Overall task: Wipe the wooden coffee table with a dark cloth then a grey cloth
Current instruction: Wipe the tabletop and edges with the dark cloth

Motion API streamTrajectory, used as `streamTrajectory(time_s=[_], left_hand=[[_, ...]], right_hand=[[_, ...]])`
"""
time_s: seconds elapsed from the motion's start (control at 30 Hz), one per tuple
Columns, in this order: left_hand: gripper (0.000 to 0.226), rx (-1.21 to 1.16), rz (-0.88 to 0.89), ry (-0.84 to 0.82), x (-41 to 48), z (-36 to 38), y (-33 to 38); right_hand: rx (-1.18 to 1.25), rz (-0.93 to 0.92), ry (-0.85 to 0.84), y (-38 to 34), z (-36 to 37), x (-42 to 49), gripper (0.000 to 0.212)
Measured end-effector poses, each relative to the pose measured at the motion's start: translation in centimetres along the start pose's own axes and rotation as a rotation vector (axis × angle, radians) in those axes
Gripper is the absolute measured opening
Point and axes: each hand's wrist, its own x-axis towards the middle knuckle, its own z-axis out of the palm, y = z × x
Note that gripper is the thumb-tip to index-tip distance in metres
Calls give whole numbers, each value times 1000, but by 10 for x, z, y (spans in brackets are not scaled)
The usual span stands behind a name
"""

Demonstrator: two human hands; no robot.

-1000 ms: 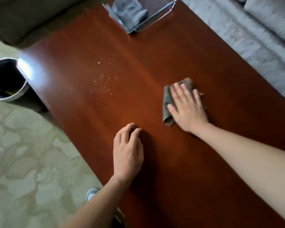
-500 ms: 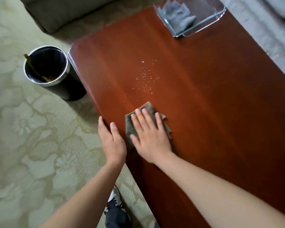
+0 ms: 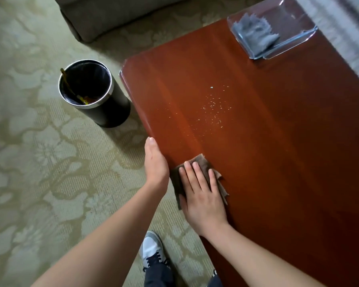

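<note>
A right hand (image 3: 203, 195) lies flat, fingers spread, pressing a dark cloth (image 3: 203, 162) onto a wooden desk (image 3: 278, 152); the grip is an open palm, nothing closed around the fabric. The crumpled brown cloth shows past the fingertips and at both sides of the hand, close to the desk's left edge. The left hand (image 3: 155, 162) stands on edge just beside it, fingers straight and together, set along that edge and touching or nearly touching the cloth; it holds nothing.

Farther along the glossy, reddish-brown top, pale crumbs (image 3: 212, 108) lie scattered, apart from the cloth. At the far end a clear, square glass tray (image 3: 294, 40) holds a crumpled grey cloth (image 3: 255, 36).

On the floor beside the desk's rounded far-left corner stands a round black bin (image 3: 95, 96) with a metal rim and a dark liner; a thin stick and some yellowish scraps lie inside. A pale green carpet (image 3: 39, 162) with a floral weave covers the floor. A grey upholstered seat (image 3: 112, 15) sits at the top, and one grey-and-white laced shoe (image 3: 151, 249) shows at the bottom, beneath the forearms.
</note>
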Motion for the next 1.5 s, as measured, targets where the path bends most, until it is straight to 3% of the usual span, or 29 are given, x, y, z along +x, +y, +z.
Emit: streamTrajectory(time_s=[0.27, 0.4, 0.53, 0.7, 0.9, 0.97, 1.17, 1.3, 1.37, 1.5], left_hand=[[41, -43, -42, -148, 29, -35, 27], [66, 35, 0, -168, 35, -35, 33], [77, 103, -18, -146, 28, -16, 39], [74, 227, -38, 44, 27, 22, 38], [70, 362, -110, 266, 43, 49, 44], [68, 356, -82, 296, 46, 47, 40], [60, 152, -68, 389, 63, 44, 30], [78, -109, -216, 393, 87, 35, 29], [82, -111, -279, 400, 98, 35, 39], [79, 40, -330, 485, 104, 40, 63]], right_hand=[[25, 94, 33, -35, -26, 136, 70], [7, 133, 32, -37, -30, 145, 71], [10, 146, 0, -13, -26, 56, 78], [37, 448, -22, 55, -22, -1, 77], [99, 745, 62, 148, -40, 75, 79], [94, 703, 58, 154, -49, 112, 80], [7, 198, 83, 65, -54, 194, 74], [7, -45, 26, 30, -54, 206, 75], [-8, -53, 27, 50, -55, 201, 75], [-19, 207, 33, 130, -54, 168, 77]])
